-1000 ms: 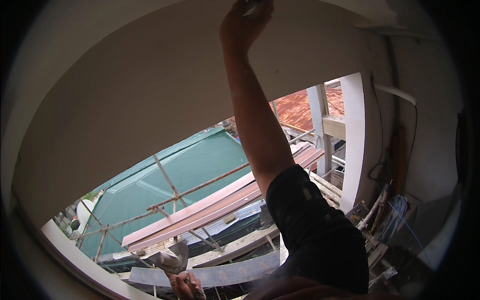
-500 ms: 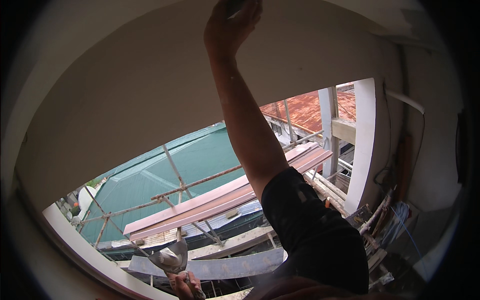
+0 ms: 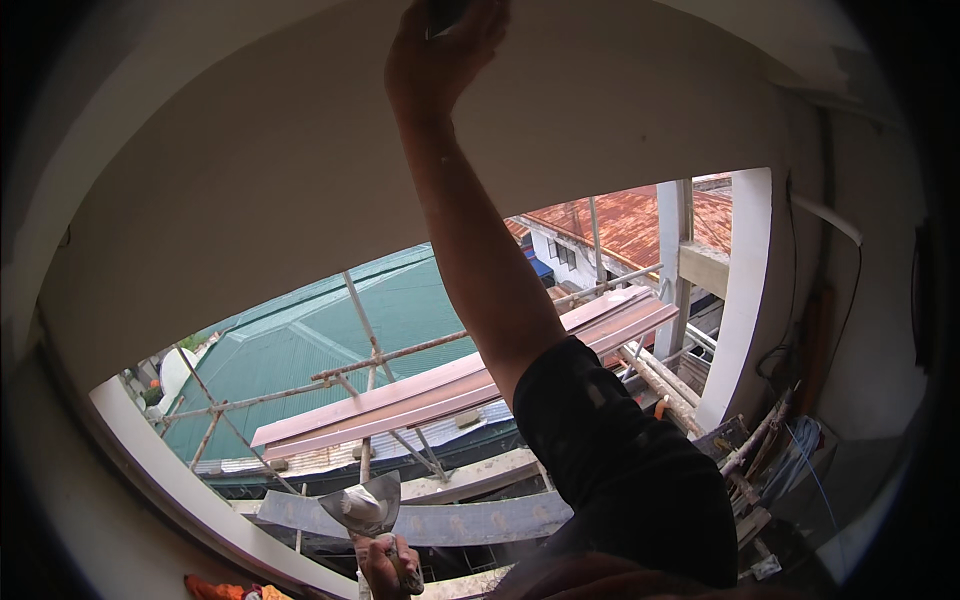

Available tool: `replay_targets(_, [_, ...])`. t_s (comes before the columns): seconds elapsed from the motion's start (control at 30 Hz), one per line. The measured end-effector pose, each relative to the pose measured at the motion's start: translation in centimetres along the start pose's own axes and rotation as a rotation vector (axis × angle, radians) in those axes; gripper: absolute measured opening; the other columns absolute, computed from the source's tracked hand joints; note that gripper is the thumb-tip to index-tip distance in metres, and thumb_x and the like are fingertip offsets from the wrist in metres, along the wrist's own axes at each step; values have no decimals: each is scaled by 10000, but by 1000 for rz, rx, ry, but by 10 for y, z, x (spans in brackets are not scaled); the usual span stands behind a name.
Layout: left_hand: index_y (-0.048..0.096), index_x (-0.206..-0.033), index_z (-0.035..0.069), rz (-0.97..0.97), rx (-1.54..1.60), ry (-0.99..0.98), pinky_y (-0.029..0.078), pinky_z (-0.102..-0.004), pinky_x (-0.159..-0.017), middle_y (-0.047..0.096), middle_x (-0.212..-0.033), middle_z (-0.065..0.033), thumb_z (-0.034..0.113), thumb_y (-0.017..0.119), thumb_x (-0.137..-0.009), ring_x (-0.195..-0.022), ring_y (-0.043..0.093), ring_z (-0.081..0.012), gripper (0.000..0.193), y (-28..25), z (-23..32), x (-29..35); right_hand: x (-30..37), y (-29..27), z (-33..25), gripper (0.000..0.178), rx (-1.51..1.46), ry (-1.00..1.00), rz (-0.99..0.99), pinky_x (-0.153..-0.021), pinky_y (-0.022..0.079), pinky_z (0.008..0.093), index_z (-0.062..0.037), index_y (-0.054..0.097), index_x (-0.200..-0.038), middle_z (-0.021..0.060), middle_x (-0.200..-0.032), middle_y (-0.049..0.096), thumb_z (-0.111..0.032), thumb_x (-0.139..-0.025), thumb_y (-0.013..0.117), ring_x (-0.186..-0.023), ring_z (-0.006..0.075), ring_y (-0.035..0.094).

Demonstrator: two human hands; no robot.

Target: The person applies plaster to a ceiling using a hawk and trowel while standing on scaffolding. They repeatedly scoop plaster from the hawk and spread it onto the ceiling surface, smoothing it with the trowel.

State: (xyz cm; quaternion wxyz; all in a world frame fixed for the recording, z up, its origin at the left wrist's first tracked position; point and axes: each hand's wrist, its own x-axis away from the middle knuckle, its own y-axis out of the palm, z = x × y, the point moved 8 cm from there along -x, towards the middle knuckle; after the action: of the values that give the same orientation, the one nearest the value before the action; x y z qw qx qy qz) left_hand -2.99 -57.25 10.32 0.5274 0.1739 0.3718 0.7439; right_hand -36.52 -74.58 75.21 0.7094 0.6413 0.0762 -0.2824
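Observation:
My right arm, in a black short sleeve, reaches up across the view. At the top edge, my right hand (image 3: 440,62) is closed round a dark object (image 3: 447,14); the picture's edge cuts it off, so I cannot tell its kind. That hand is up at the plain wall (image 3: 250,200) above the opening. Low down and left of centre, my left hand (image 3: 385,562) grips the handle of a broad putty knife (image 3: 385,492). Its wide metal blade points upward and carries a lump of white putty (image 3: 361,508).
Beyond the wide opening run scaffold pipes (image 3: 270,401) and long pinkish planks (image 3: 400,400). A green roof (image 3: 290,350) and a rusty roof (image 3: 630,225) lie outside. At the right are a white post (image 3: 738,290) and coiled cable (image 3: 803,440). Something orange (image 3: 215,588) sits at lower left.
My right hand has shifted a little left at the wall. The left hand and putty knife have moved slightly right. The view has shifted, and the orange thing has come into sight at lower left.

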Motion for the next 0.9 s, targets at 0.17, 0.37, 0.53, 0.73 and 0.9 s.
replay_targets(0.17, [305, -1434, 164, -36, -21, -148, 515, -395, -491, 493, -621, -124, 56, 446, -893, -493, 518, -247, 569, 45, -14, 4, 14, 10, -22, 756, 29, 24, -33, -1122, 350, 532, -52, 379, -1531, 232, -1514, 436, -65, -846, 696, -1379, 431, 415])
replay_targets(0.37, [318, -1429, 237, 49, 102, -125, 508, -373, -481, 531, -695, -136, 72, 458, -890, -531, 535, -226, 580, 113, 2, 24, 34, 28, -43, 757, -3, 110, -49, -1122, 347, 538, -54, 386, -1525, 223, -1522, 430, -68, -840, 708, -1382, 421, 413])
replay_targets(0.53, [344, -1436, 127, -60, 12, -222, 472, -300, -454, 564, -941, -134, 67, 448, -864, -584, 525, -175, 584, 105, -30, 4, 40, 35, -64, 767, -33, 114, -45, -1121, 351, 542, -57, 385, -1527, 224, -1526, 424, -76, -838, 722, -1381, 422, 414])
replay_targets(0.73, [442, -1259, 161, -133, 50, -361, 441, -311, -434, 508, -846, -165, 141, 380, -888, -519, 481, -218, 377, 116, -51, -5, 57, 52, -83, 768, -69, 17, 12, -1128, 347, 538, -57, 376, -1531, 231, -1515, 425, -77, -848, 729, -1392, 418, 404])
replay_targets(0.9, [335, -1438, 103, -152, 77, -364, 465, -298, -442, 556, -1276, -164, 82, 368, -860, -575, 508, -171, 579, 112, -55, -9, 77, 61, -109, 779, -93, 244, -126, -1124, 346, 551, -66, 366, -1536, 228, -1518, 418, -75, -851, 736, -1405, 417, 393])
